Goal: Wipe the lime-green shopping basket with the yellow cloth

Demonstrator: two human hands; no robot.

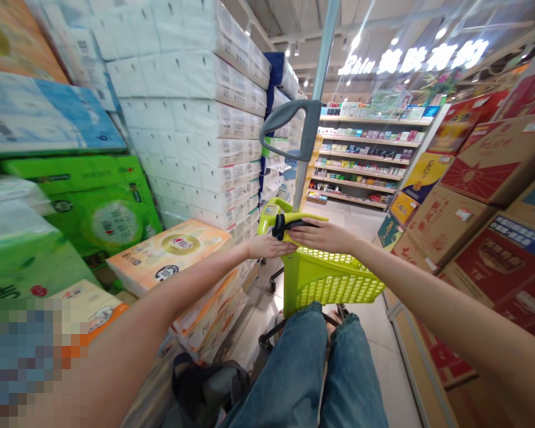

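Observation:
In front of my knees stands a lime-green shopping cart with a perforated basket (339,279). A black strap-like piece (288,224) lies at the cart's green handle (270,215); its exact kind is hard to make out. My left hand (271,246) is at the near side of the strap, closed on its lower edge, with the fingertips partly hidden. From the right, my right hand (325,235) reaches over the basket rim, its fingers together over the strap's right end. Rising behind the handle is a grey pole with a looped grey grip (289,131), untouched by either hand.
White tissue packs (173,107) are stacked high on the left, beside an orange carton (172,249) and green packs (102,208). Cardboard cartons (468,208) line the right. Shelves (361,154) stand ahead across the tiled floor (352,217). A dark bag (209,386) lies by my legs.

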